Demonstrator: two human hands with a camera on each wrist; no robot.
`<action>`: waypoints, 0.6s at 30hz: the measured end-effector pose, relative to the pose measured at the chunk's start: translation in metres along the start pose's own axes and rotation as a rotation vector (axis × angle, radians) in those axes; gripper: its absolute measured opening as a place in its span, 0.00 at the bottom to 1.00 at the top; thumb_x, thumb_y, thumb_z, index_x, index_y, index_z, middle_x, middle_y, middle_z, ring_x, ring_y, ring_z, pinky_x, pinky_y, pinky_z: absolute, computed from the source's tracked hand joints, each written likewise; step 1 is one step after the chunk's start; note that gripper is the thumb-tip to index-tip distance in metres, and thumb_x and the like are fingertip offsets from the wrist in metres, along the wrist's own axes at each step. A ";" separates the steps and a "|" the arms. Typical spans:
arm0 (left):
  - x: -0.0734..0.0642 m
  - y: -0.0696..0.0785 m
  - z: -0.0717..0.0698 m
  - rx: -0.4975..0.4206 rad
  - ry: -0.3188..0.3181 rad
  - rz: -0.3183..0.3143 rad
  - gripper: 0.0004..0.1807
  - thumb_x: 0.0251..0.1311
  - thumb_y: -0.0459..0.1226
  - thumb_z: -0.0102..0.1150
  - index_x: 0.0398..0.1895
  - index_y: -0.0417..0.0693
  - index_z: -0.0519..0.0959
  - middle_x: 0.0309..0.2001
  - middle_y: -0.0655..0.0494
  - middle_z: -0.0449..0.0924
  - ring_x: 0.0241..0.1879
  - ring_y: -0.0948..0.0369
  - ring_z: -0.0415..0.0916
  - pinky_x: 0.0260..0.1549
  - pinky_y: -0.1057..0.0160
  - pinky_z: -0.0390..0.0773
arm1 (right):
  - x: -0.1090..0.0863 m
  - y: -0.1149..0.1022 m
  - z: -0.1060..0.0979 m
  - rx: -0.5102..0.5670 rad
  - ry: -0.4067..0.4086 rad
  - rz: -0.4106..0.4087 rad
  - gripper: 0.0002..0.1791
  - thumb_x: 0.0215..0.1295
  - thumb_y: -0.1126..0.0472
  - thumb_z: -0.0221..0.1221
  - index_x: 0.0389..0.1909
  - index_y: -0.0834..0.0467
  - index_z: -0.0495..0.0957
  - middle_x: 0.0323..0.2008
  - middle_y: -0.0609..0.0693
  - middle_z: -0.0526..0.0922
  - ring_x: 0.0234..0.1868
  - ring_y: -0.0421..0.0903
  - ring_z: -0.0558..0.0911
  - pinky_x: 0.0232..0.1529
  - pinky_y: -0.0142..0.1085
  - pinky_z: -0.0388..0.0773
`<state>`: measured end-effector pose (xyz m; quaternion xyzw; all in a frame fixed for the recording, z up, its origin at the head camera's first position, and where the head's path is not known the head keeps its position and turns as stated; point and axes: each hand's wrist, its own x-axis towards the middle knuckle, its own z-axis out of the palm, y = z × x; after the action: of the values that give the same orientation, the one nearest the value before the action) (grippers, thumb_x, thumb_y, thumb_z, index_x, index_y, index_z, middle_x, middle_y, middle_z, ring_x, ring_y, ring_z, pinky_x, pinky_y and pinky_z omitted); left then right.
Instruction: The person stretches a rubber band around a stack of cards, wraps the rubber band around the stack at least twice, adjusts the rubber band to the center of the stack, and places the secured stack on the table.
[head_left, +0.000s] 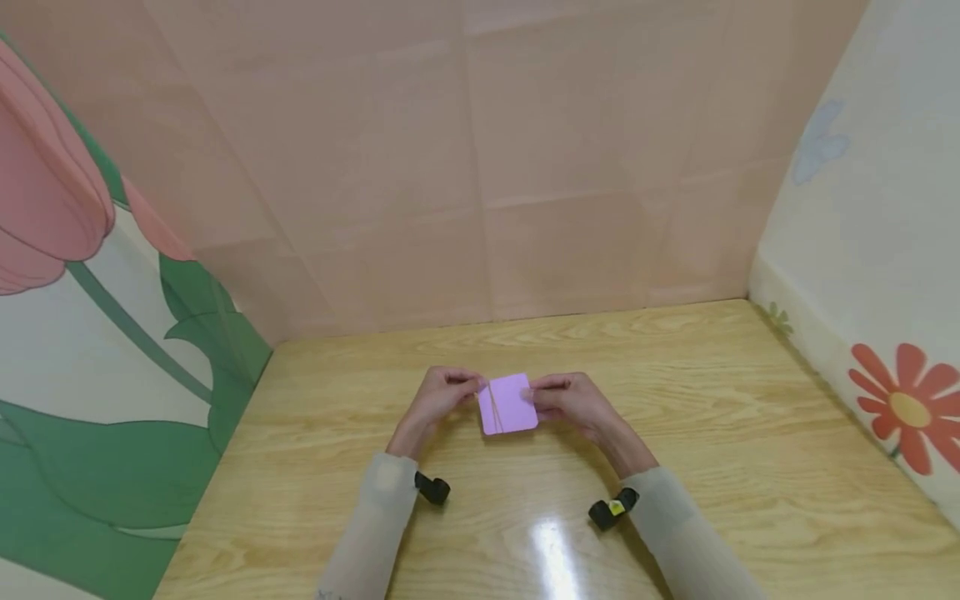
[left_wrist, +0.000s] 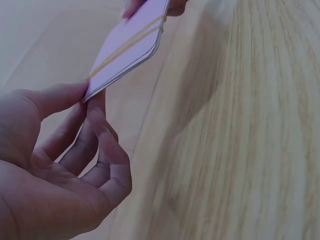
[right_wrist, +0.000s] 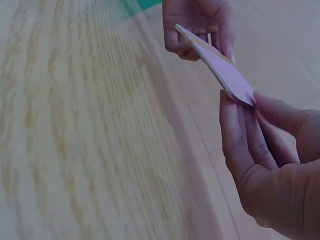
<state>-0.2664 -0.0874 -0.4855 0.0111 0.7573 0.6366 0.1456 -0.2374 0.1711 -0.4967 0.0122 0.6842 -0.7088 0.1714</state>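
Between both hands is a thin stack of pink-purple square cards [head_left: 516, 406] with rounded corners. A tan rubber band [head_left: 494, 408] loops around the stack near its left side, showing as two strands in the left wrist view. My left hand [head_left: 444, 393] pinches the left edge of the stack by the band, thumb on the upper face and fingers beneath. At the opposite edge, my right hand [head_left: 576, 402] holds the stack with its thumb on top and fingers underneath. Seen from the right wrist, the stack [right_wrist: 220, 70] is tilted above the table.
The wood-grain table [head_left: 750, 467] spreads around the hands. A pinkish-beige sheet [head_left: 480, 167] covers the wall along its back edge. Painted walls flank both sides, with a tulip [head_left: 45, 167] at left and a red flower [head_left: 909, 408] at right.
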 end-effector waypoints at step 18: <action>0.015 0.013 -0.012 0.114 -0.198 0.036 0.10 0.66 0.32 0.70 0.46 0.36 0.89 0.45 0.45 0.92 0.38 0.62 0.88 0.52 0.52 0.88 | -0.001 -0.003 -0.004 -0.024 -0.006 -0.008 0.14 0.68 0.69 0.68 0.51 0.72 0.85 0.37 0.53 0.92 0.36 0.45 0.90 0.42 0.38 0.90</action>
<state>-0.2855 -0.0932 -0.4743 0.0958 0.7737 0.5909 0.2075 -0.2379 0.1752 -0.4937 0.0053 0.6922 -0.7012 0.1709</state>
